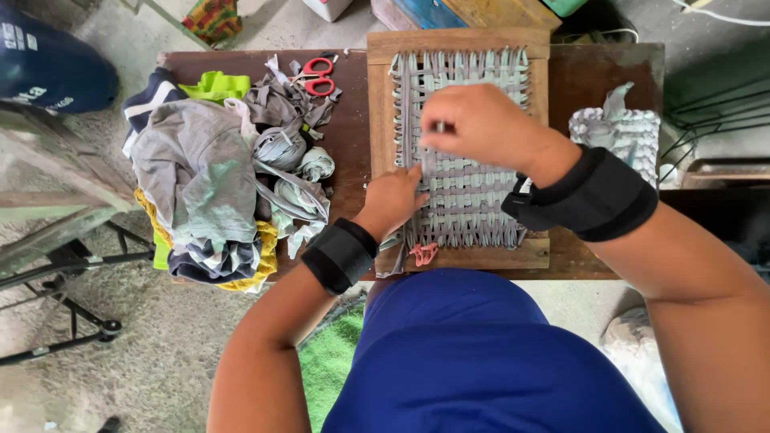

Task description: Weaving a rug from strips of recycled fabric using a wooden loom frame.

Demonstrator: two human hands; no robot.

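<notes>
A wooden frame loom [380,104] lies on a dark wooden table [581,80], strung with pale grey-green fabric strips [473,204] woven into a mat. My right hand [481,124] hovers over the weave's middle, fingers closed on a small metal tool whose tip shows at its left edge. My left hand [391,200] presses on the loom's left side, pinching a grey strip. Both wrists wear black bands. A pink clip [423,254] sits at the loom's near edge.
A heap of cut clothing and rolled fabric strips [216,176] fills the table's left side. Red-handled scissors [319,76] lie behind it. A finished woven piece [622,132] rests at the right. A metal-legged stand [72,256] is on the left.
</notes>
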